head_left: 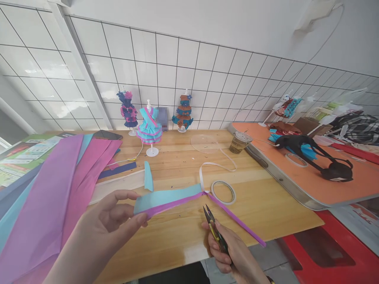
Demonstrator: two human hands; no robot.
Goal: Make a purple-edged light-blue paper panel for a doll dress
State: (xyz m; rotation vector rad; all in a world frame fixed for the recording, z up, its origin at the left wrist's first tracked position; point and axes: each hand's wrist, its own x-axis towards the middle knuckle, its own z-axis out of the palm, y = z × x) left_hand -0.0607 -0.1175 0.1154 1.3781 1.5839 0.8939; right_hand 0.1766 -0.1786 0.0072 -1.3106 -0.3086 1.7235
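My left hand point(118, 221) pinches the near end of a light blue paper strip point(174, 194) edged in purple. A narrow purple strip point(237, 219) runs on from its far end toward the lower right. In my right hand point(226, 248) is a pair of thread snips point(214, 228), blades pointing up and apart at the tips, just below the strip's far end and not touching it. White tape point(202, 173) curls up from that end. A tape roll point(223, 192) lies flat to its right.
Purple paper point(50, 189) and pink sheets point(91, 169) cover the left side. Small dress forms in paper dresses point(149, 125) stand along the tiled wall. A lidded cup point(240, 142) is by an orange board point(296, 185), which holds a black strapped item point(319, 157).
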